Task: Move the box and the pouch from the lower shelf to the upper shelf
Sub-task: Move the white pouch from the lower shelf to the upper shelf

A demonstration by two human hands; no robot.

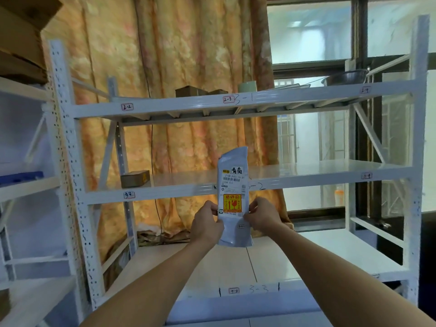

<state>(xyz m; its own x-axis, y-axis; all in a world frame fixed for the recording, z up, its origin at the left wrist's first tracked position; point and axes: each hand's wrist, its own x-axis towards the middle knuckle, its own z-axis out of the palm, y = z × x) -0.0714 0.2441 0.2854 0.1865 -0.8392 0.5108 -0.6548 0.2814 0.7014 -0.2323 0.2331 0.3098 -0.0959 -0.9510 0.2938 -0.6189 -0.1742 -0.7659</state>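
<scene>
I hold a grey plastic pouch (233, 166) upright in front of the white rack, its shipping label and an orange-red sticker facing me. My left hand (206, 223) pinches its left edge and my right hand (262, 214) pinches its right edge, both at the pouch's lower half. The pouch hangs in the air in front of the middle shelf (306, 172). A small brown cardboard box (135, 178) lies at the left end of that middle shelf. The upper shelf (188, 106) carries two dark brown boxes (190, 91) near its middle.
The upper shelf also bears a pale green cup (247, 86) and a metal bowl (345, 77) at the right. The bottom shelf (330, 251) lies below my arms. An orange curtain (188, 43) and a window (311, 31) stand behind. Another rack (23, 185) with cardboard stands left.
</scene>
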